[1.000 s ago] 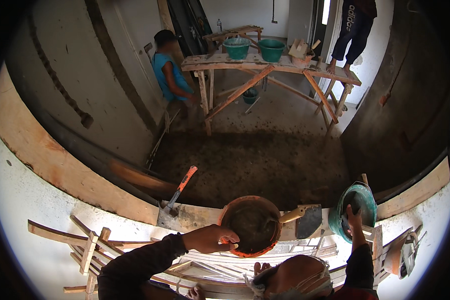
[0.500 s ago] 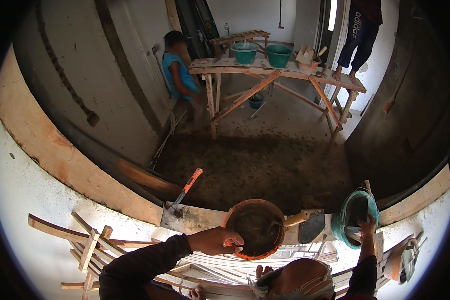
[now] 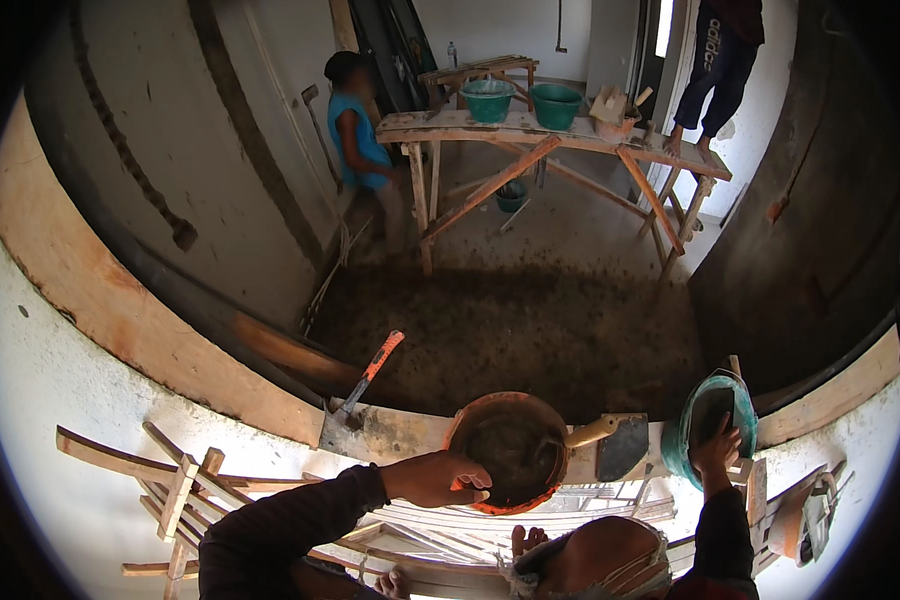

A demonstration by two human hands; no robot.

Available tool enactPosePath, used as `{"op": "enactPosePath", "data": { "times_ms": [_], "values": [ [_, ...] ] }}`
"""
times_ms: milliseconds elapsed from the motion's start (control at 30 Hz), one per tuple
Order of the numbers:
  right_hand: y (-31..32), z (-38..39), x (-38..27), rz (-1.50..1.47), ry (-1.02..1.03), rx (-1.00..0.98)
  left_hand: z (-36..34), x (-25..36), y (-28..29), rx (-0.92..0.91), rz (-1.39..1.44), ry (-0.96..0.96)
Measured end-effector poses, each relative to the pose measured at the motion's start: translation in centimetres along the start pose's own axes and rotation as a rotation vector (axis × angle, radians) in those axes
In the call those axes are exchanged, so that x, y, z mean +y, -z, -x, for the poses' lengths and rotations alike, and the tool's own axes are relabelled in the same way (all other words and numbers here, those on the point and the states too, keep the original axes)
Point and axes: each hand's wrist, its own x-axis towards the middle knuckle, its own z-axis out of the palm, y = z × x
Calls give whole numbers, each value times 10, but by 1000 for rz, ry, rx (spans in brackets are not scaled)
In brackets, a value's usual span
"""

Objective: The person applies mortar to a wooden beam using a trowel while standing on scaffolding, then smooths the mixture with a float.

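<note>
My left hand (image 3: 436,480) hangs over the near left rim of an orange bucket (image 3: 560,478) with dark, wet-looking contents. Its fingers are curved and stand apart from the thumb, with nothing visible between them. My right hand (image 3: 718,450) reaches into a green bucket (image 3: 676,445) at the right, fingers stretched out; part of the hand's far side is hidden. Between the buckets lies a trowel with a wooden handle (image 3: 594,432) and a dark flat blade (image 3: 623,451). Left of the orange bucket a tool with an orange-and-black handle (image 3: 374,362) leans up from the plank.
A wooden plank (image 3: 395,434) carries the buckets and tools. Wooden framework (image 3: 180,500) stands lower left; an orange container (image 3: 790,525) is lower right. Beyond, a trestle bench (image 3: 440,122) holds green tubs (image 3: 555,108), with a person (image 3: 355,140) beside it and another (image 3: 715,70) standing on it.
My right hand has shifted slightly up and left in the green bucket; a pale flat thing at its fingers no longer shows. The person in blue has straightened up. My left hand barely moves.
</note>
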Motion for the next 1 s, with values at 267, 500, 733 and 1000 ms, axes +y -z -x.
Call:
{"op": "enactPosePath", "data": {
  "times_ms": [267, 500, 733, 1000],
  "values": [
    [-37, -54, 20, 3, -64, 92, -4, 3, 2, -68, -19, 38],
    [-13, -69, -1, -131, -192, -115, -5, -1, -2, -60, 24, 0],
    [-48, -108, 37, -361, -361, -221, -6, -3, 2, -65, 5, 32],
    [-37, -111, -4, -244, -207, -377, -3, -9, -2, -89, 3, 69]
  ]
}}
